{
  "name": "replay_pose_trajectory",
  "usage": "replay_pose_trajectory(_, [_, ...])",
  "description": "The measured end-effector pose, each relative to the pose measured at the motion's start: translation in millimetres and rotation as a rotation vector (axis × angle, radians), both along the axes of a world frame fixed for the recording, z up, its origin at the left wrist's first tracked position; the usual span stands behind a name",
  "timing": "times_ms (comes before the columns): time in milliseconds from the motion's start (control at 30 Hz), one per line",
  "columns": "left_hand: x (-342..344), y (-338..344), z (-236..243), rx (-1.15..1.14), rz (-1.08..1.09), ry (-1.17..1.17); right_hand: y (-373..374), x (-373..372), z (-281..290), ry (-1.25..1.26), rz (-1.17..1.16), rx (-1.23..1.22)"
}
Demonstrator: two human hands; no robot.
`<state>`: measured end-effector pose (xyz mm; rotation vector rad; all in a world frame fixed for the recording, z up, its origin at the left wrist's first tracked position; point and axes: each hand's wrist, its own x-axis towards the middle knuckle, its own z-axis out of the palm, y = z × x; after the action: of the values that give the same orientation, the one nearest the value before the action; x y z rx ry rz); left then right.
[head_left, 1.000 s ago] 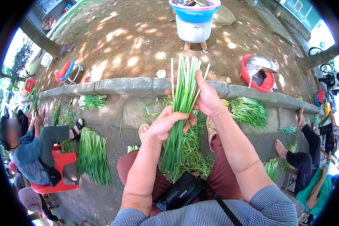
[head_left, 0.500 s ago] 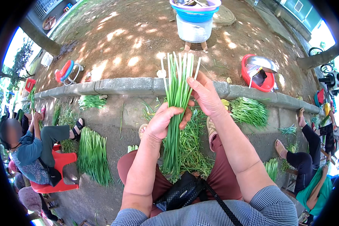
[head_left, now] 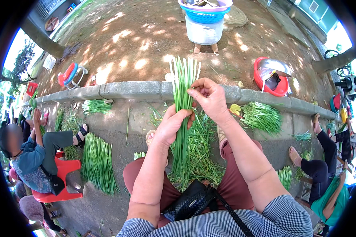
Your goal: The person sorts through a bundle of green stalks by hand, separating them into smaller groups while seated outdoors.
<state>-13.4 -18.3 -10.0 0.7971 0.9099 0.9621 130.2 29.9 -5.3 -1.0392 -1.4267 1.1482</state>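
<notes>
A bundle of long green leafy stalks with pale upper ends (head_left: 182,75) stands nearly upright between my knees. My left hand (head_left: 173,125) is wrapped round its middle. My right hand (head_left: 209,96) is at the upper right of the bundle, thumb and forefinger pinched at the stalks' edge; what exactly sits between the fingertips is too small to make out. Below the bundle lies a loose heap of green cuttings (head_left: 203,158) between my sandalled feet. A neat pile of stalks (head_left: 99,162) lies to my left, another (head_left: 261,116) to my right.
A concrete kerb (head_left: 138,90) crosses ahead, with a red basin (head_left: 277,89) and stacked tubs on a wooden-legged stand (head_left: 205,31) beyond. A co-worker (head_left: 27,162) sits left on a red chair (head_left: 69,181); another person (head_left: 324,185) sits at right.
The bundle has shifted slightly left. My right hand has drawn back from gripping round the upper stalks to a fingertip pinch at their right edge. My left hand keeps its grip.
</notes>
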Motion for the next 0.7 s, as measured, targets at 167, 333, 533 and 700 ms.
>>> replay_pose_trajectory(167, [-2.4, 0.2, -0.8, 0.016, -0.042, 0.021, 12.6, 7.1, -6.7, 0.218, -0.089, 0.003])
replay_pose_trajectory(333, [-0.3, -2.0, -4.0, 0.016, -0.113, 0.062, 23.2, 14.8, -4.3, 0.296, -0.185, -0.005])
replay_pose_trajectory(533, [3.6, -3.8, -2.5, 0.024, -0.145, 0.081, 31.4, 20.4, -7.8, 0.226, -0.212, 0.075])
replay_pose_trajectory(700, [4.7, -5.1, 1.5, 0.035, -0.182, 0.093, 34.1, 24.0, -8.5, 0.213, -0.232, 0.08])
